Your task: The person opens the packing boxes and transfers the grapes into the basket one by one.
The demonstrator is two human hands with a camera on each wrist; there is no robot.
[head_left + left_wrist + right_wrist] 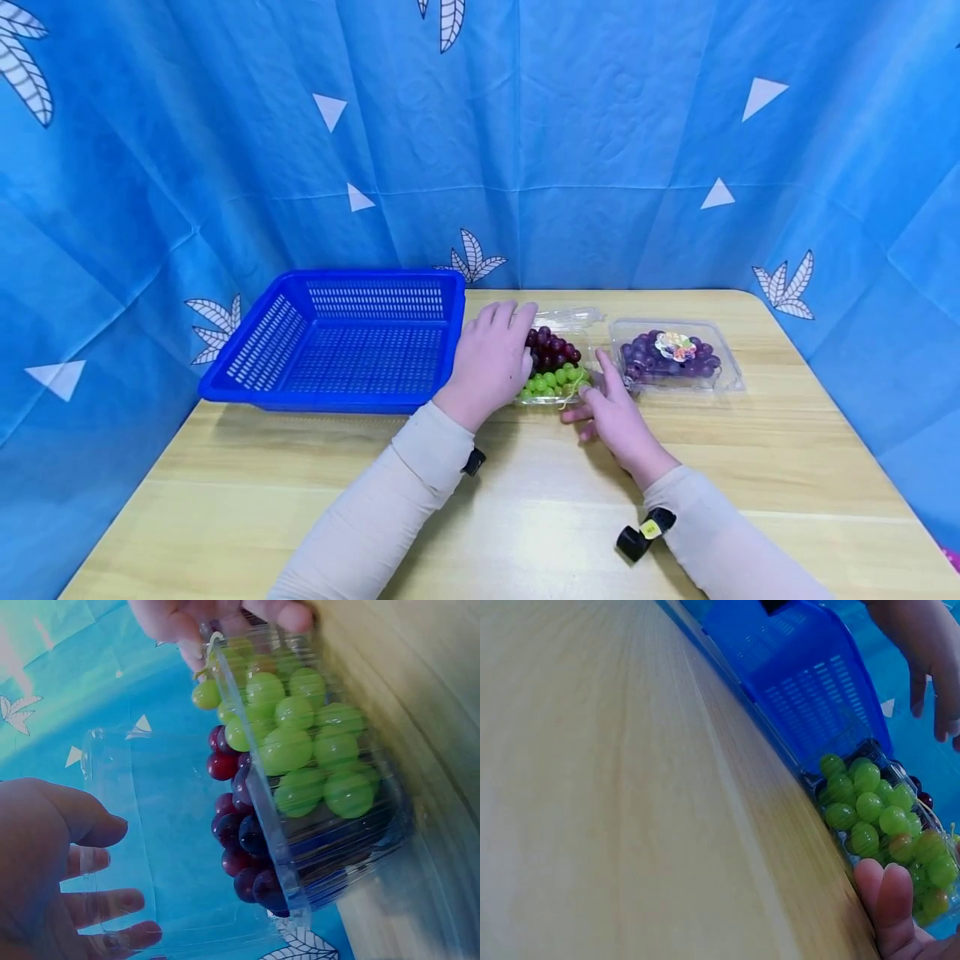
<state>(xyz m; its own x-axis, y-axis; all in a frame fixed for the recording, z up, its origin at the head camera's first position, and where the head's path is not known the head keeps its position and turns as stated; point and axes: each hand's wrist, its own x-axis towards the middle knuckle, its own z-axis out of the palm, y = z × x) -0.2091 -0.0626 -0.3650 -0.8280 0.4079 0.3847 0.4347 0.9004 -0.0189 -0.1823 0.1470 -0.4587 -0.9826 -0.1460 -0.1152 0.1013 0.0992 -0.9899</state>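
A clear plastic box (536,401) stands with its lid (180,847) raised at the back. Inside lie green grapes (553,382) at the front and dark red grapes (551,343) behind them; a stem hangs over the front rim. My left hand (491,354) is over the box's left side. In the left wrist view its thumb is apart from the fingers (105,904), which show through the lid's edge. My right hand (618,421) is at the box's right end, its fingers extended and spread, fingertips right at the box's near right corner.
Left of the box stands a blue slatted basket (337,406) with nothing in it. A second clear box (731,358), closed and labelled, holds dark grapes just right of my right hand. A blue curtain (600,150) hangs behind the wooden table (780,467).
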